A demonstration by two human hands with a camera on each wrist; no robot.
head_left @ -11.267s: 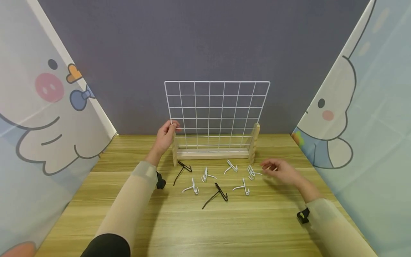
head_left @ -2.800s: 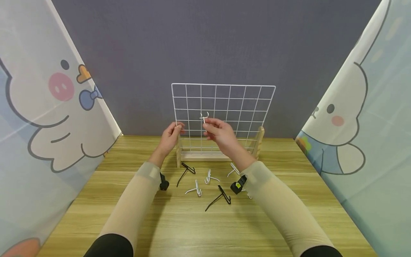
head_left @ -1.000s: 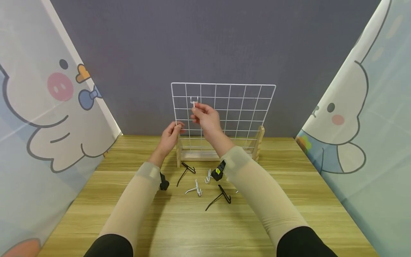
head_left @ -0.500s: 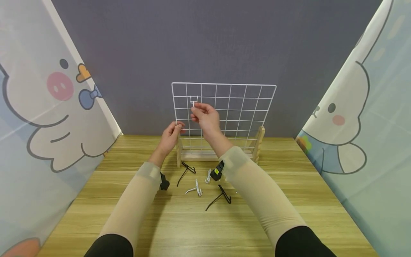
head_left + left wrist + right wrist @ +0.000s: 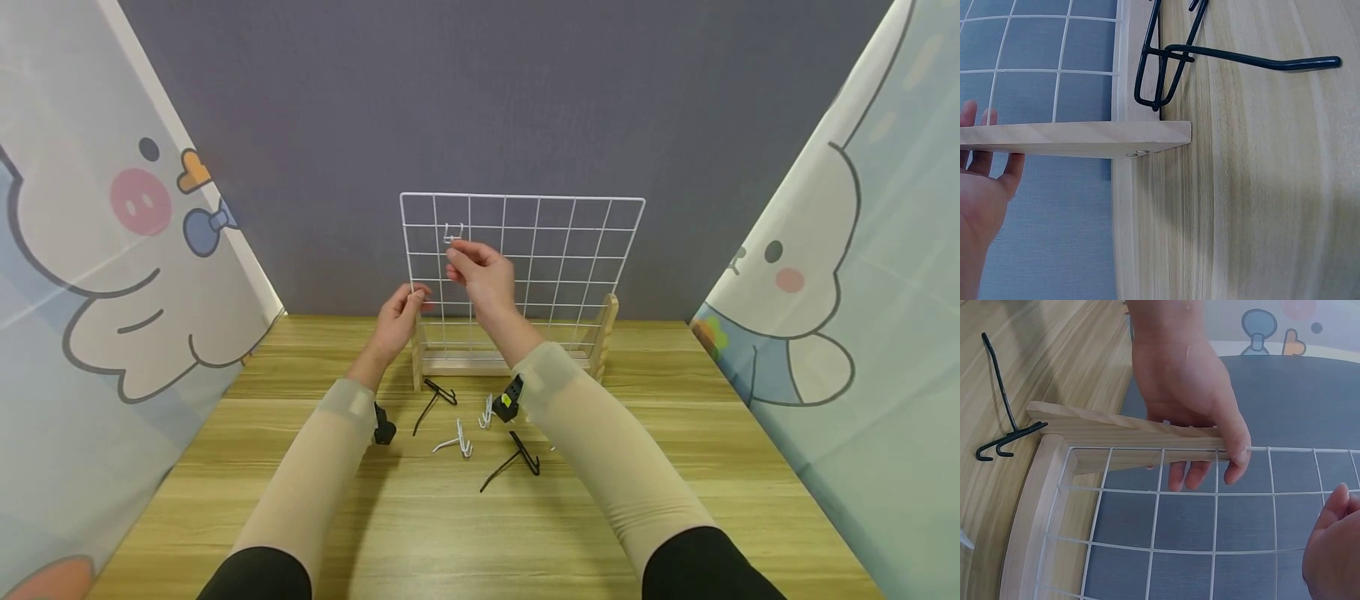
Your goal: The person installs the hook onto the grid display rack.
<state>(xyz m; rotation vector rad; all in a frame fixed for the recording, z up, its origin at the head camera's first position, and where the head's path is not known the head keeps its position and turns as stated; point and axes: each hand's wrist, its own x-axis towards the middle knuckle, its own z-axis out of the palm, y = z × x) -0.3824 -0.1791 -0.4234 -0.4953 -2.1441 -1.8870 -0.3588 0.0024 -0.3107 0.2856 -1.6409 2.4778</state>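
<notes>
Fingertips of the right hand (image 5: 486, 277) are pinching a white hook (image 5: 453, 233) against the wire grid (image 5: 570, 250) near its upper left corner, while the grid's left edge is being gripped by the left hand (image 5: 397, 321) above the wooden stand (image 5: 609, 333).

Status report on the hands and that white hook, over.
Left hand grips the grid's left edge. Right hand pinches white hook at upper-left grid. Nothing in the way.
</notes>
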